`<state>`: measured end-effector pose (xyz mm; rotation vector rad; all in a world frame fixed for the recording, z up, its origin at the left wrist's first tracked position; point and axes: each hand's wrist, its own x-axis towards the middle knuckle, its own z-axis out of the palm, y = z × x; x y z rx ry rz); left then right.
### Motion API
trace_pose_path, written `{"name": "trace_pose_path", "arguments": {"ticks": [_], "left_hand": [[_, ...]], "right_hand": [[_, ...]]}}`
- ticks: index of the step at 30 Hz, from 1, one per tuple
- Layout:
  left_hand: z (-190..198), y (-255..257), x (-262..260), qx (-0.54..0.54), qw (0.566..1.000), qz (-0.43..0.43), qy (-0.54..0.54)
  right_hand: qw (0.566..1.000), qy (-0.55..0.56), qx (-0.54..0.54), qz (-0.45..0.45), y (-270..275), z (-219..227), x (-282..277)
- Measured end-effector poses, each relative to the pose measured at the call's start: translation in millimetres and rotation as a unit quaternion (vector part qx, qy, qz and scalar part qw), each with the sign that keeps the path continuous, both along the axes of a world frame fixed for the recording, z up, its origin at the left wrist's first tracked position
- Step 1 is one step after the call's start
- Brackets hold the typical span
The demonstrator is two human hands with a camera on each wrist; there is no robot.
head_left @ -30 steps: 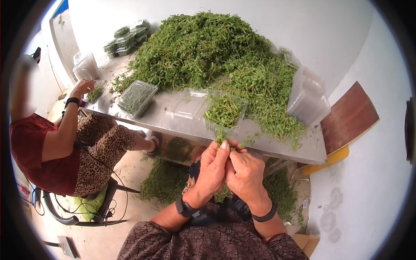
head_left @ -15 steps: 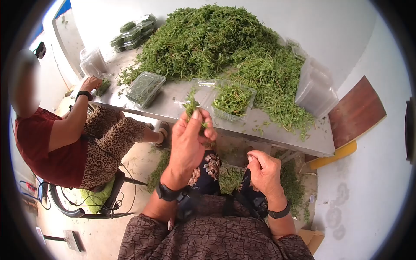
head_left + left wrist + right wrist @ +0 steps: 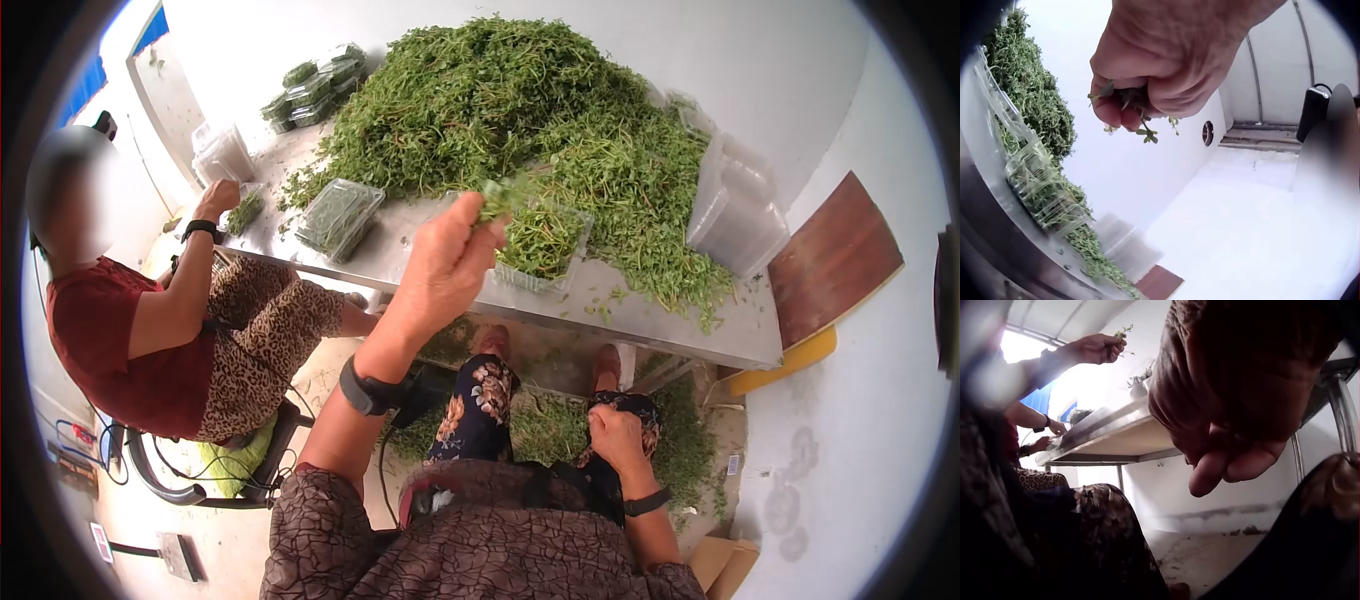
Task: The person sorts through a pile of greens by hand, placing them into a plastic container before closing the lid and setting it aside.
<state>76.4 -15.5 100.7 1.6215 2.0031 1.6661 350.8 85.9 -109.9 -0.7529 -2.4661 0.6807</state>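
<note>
My left hand is raised above the front of the table and pinches a few leafy green sprigs. Just right of it, in the head view, a clear plastic box with its lid folded back holds loose greens. The sprigs overlap the box in that view and look blurred. Low over my right knee is my right hand, its fingers loosely curled with nothing visible in them. In the right wrist view its fingers hang below the table's edge.
A large heap of greens covers the table's back. A closed box of greens lies to the left, with filled boxes stacked behind. Stacks of clear boxes stand at both ends. Another person sits at the left.
Both hands were together over the sprigs, then parted. My left hand has gone left, then up and forward with the sprigs beside the open box; my right hand has dropped to the knee.
</note>
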Motion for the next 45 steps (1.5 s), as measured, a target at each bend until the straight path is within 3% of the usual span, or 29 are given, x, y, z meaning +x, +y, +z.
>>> {"name": "trace_pose_path", "arguments": {"ticks": [1, 2, 4, 5, 11, 21, 27, 33, 36, 38, 45], "left_hand": [[-2, 5, -3, -0.038, 0.996, 0.02, 0.073], [-3, 11, -5, -0.04, 0.996, 0.019, 0.073], [-5, 21, -7, -0.027, 0.958, 0.008, 0.284], [-7, 25, -7, -0.029, 0.958, 0.007, 0.284], [-21, 39, -16, -0.103, 0.939, -0.045, 0.325], [-17, 28, -22, -0.118, 0.942, -0.069, 0.305], [-31, 29, -30, -0.042, 0.959, -0.063, 0.273], [-28, 20, -33, -0.019, 0.946, -0.037, 0.32], [-32, 18, -39, -0.007, 0.953, -0.045, 0.301], [-33, 18, -41, -0.023, 0.962, -0.067, 0.265], [-28, 30, -32, -0.016, 0.965, -0.106, 0.238]], "right_hand": [[1.0, -0.009, 0.004, -0.006, 1, -12, 6], [1.0, 0.009, 0.002, -0.018, 0, -19, 9], [0.999, -0.039, 0.011, -0.002, -1, -29, 20], [0.996, -0.089, 0.022, 0.015, -1, -28, 22], [0.996, -0.074, 0.036, 0.015, 2, -29, 20], [0.992, -0.115, 0.047, 0.029, 2, -32, 18], [0.993, -0.1, 0.061, 0.033, 1, -32, 15], [0.993, -0.1, 0.056, 0.03, -1, -26, 15], [0.991, -0.112, 0.057, 0.033, -1, -29, 15], [0.995, -0.058, 0.071, 0.033, -2, -30, 14], [0.992, -0.092, 0.079, 0.039, 0, -38, 13]]}}
